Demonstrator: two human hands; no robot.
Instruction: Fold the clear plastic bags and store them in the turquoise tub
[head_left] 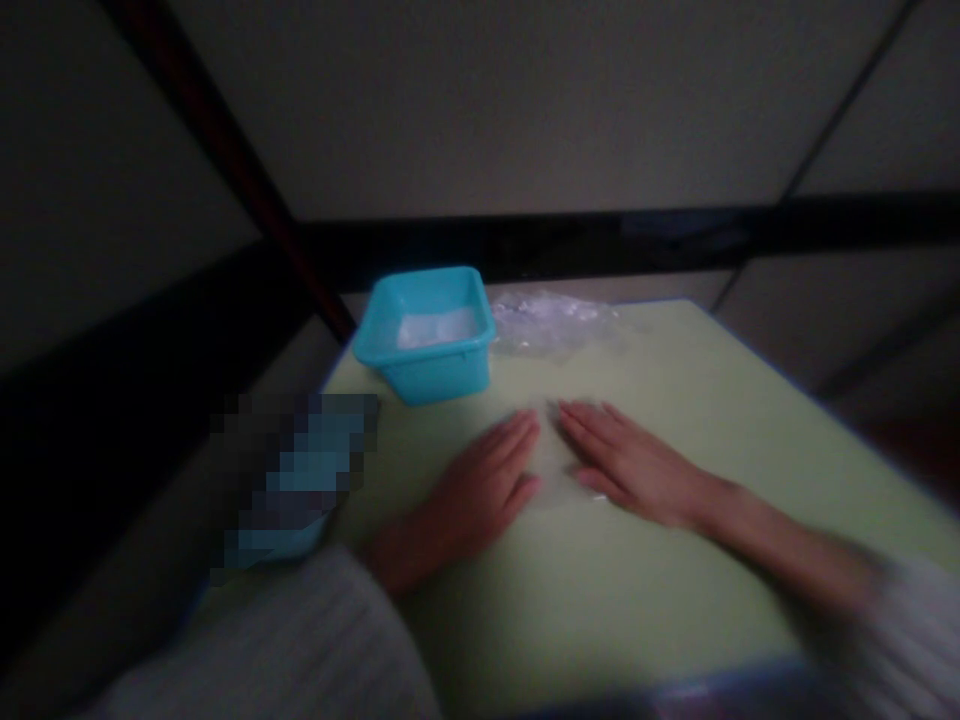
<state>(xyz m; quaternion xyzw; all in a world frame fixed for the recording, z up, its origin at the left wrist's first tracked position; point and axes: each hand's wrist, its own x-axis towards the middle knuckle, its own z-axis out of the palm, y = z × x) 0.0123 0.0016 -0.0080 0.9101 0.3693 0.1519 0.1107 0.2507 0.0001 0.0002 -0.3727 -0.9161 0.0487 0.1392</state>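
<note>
Both hands rest palm down on a thin, clear sheet that looks like a plastic bag [556, 470], lying on the green table [600, 600]. My left hand [487, 485] covers its left side, with the fingers stretched forward and the thumb pointing inward. Over the right side lies my right hand [634, 460], its fingers extended toward the left. A narrow gap separates the two hands, and the clear plastic shows faintly there. Blur and dim light hide its exact edges.
A turquoise plastic basket [442, 375] with something white [437, 328] inside stands at the back left. Crumpled clear plastic [551, 325] lies beside it. A pixelated dark and blue object [307, 470] is at the left edge. A wall [525, 120] rises behind the table.
</note>
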